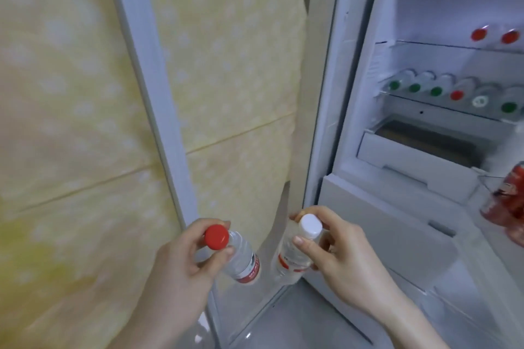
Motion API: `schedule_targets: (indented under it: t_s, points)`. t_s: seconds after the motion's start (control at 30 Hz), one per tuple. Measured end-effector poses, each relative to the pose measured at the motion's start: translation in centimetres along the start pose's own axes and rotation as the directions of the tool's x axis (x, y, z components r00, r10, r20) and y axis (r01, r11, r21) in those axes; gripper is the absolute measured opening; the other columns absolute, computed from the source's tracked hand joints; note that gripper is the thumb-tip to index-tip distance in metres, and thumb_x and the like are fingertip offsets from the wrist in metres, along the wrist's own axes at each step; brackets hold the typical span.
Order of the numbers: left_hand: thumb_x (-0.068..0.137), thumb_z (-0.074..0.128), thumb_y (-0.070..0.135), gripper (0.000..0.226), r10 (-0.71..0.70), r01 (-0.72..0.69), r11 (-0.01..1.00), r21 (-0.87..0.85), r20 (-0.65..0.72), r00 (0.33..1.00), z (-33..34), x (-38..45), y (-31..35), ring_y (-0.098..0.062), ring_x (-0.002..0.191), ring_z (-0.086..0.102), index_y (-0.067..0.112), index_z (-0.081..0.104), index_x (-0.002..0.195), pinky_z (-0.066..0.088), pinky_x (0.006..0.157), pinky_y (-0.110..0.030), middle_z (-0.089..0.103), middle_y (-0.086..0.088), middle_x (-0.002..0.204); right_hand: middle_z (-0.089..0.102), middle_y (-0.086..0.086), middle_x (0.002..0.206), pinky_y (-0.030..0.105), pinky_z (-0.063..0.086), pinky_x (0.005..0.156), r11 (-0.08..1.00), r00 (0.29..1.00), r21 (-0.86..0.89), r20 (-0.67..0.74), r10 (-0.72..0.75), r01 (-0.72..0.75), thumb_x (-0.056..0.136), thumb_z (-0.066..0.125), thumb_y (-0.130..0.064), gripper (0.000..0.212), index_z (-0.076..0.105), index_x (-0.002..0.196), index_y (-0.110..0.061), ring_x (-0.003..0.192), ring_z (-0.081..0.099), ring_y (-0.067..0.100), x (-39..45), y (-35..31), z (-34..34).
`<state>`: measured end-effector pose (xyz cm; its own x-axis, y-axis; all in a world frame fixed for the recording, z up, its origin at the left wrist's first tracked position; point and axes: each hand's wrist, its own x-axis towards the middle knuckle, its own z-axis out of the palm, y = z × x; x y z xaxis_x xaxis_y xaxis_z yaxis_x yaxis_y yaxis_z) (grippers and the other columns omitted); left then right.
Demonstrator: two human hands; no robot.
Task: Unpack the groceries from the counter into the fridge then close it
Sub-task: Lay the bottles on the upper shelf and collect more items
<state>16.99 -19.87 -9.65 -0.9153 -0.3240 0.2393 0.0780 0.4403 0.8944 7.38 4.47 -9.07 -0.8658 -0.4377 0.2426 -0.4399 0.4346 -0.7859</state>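
My left hand [181, 266] grips a clear water bottle with a red cap [241, 255] by its neck, low in front of the fridge's left edge. Beside it, my right hand [337, 258] pinches a second clear bottle with a white cap [292, 252] near its top. Both bottles hang roughly upright and apart from each other. The open fridge [334, 93] fills the right side. Two red-capped bottles [494, 35] lie on its upper glass shelf. On the shelf below lies a row of several bottles [453, 92] with green, red and white caps facing me.
A white drawer [411, 161] sits under the shelves, with more white drawers [377, 224] below. Red cans [507, 195] stand at the right edge. A yellow patterned cover [71, 93] hangs on the left, crossed by a white frame strip [150, 79].
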Motion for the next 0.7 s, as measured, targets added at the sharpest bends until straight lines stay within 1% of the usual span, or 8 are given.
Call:
schedule_targets:
  t_s: [0.1, 0.23, 0.37, 0.4, 0.43, 0.5, 0.6, 0.7]
  points:
    - [0.087, 0.078, 0.011, 0.034, 0.074, -0.066, 0.995, -0.068, 0.109, 0.991, 0.6, 4.7, -0.3, 0.001, 0.110, 0.067, 0.036, 0.069, 0.108, 0.055, 0.075, -0.011, 0.074, 0.017, 0.115, 0.068, 0.009, 0.075, 0.044, 0.055, 0.065, 0.998, 0.992, -0.026, -0.117, 0.047, -0.050, 0.096, 0.070, -0.037, 0.021, 0.062, 0.112, -0.047, 0.059, 0.062, 0.026, 1.5, -0.3, -1.3]
    - [0.087, 0.078, 0.015, 0.033, 0.178, -0.158, 0.981, -0.116, 0.195, 0.964, 1.6, 10.1, -0.2, 0.003, 0.109, 0.067, 0.038, 0.069, 0.109, 0.056, 0.070, -0.012, 0.073, 0.020, 0.113, 0.073, -0.002, 0.089, 0.047, 0.059, 0.066, 0.995, 0.949, -0.025, -0.303, 0.081, -0.093, 0.095, 0.071, -0.034, 0.020, 0.065, 0.113, -0.043, 0.060, 0.061, 0.024, 2.9, -0.8, -2.8]
    - [0.087, 0.077, 0.011, 0.033, 0.255, -0.215, 0.960, -0.176, 0.250, 0.934, 3.8, 14.2, 1.0, 0.001, 0.110, 0.067, 0.035, 0.071, 0.109, 0.058, 0.073, -0.016, 0.073, 0.020, 0.112, 0.067, 0.001, 0.068, 0.027, 0.054, 0.059, 0.987, 0.890, -0.062, -0.444, 0.107, -0.149, 0.094, 0.069, -0.040, 0.025, 0.064, 0.118, -0.045, 0.056, 0.065, 0.021, 3.1, -1.1, -4.6]
    - [0.087, 0.077, 0.010, 0.033, 0.277, -0.231, 0.953, -0.194, 0.258, 0.926, 4.3, 15.1, 1.5, 0.001, 0.110, 0.067, 0.034, 0.071, 0.109, 0.058, 0.073, -0.016, 0.073, 0.020, 0.112, 0.069, 0.004, 0.071, 0.030, 0.058, 0.061, 0.986, 0.876, -0.059, -0.469, 0.113, -0.158, 0.094, 0.069, -0.044, 0.025, 0.064, 0.118, -0.045, 0.056, 0.064, 0.020, 3.2, -1.1, -5.2]
    - [0.087, 0.078, 0.010, 0.032, 0.299, -0.248, 0.946, -0.211, 0.263, 0.917, 5.0, 16.1, 1.9, 0.001, 0.110, 0.067, 0.033, 0.071, 0.108, 0.058, 0.073, -0.016, 0.073, 0.020, 0.112, 0.072, 0.007, 0.077, 0.039, 0.062, 0.065, 0.985, 0.862, -0.054, -0.493, 0.118, -0.166, 0.093, 0.069, -0.045, 0.025, 0.065, 0.117, -0.044, 0.055, 0.063, 0.019, 3.4, -0.9, -5.8]
    - [0.087, 0.078, 0.011, 0.031, 0.341, -0.276, 0.928, -0.249, 0.272, 0.900, 6.3, 18.0, 2.9, 0.001, 0.109, 0.067, 0.033, 0.071, 0.108, 0.057, 0.073, -0.014, 0.074, 0.020, 0.111, 0.073, 0.010, 0.082, 0.051, 0.062, 0.064, 0.980, 0.834, -0.062, -0.537, 0.125, -0.187, 0.092, 0.070, -0.045, 0.024, 0.066, 0.116, -0.044, 0.054, 0.061, 0.017, 3.9, -0.5, -7.2]
    - [0.088, 0.077, 0.011, 0.033, 0.406, -0.322, 0.894, -0.312, 0.260, 0.876, 8.6, 20.8, 4.6, 0.002, 0.109, 0.067, 0.036, 0.071, 0.108, 0.056, 0.076, -0.012, 0.074, 0.020, 0.111, 0.074, 0.003, 0.083, 0.051, 0.062, 0.063, 0.977, 0.796, -0.094, -0.597, 0.100, -0.193, 0.093, 0.072, -0.041, 0.023, 0.066, 0.115, -0.045, 0.057, 0.065, 0.017, 5.0, 0.1, -9.5]
    - [0.088, 0.076, 0.018, 0.030, 0.451, -0.349, 0.859, -0.374, 0.232, 0.862, 11.2, 23.4, 6.5, 0.001, 0.112, 0.066, 0.038, 0.070, 0.109, 0.060, 0.083, -0.024, 0.073, 0.020, 0.115, 0.075, -0.002, 0.087, 0.050, 0.062, 0.063, 0.979, 0.769, -0.115, -0.637, 0.057, -0.167, 0.094, 0.072, -0.038, 0.023, 0.067, 0.115, -0.045, 0.060, 0.067, 0.017, 6.4, 0.8, -11.8]
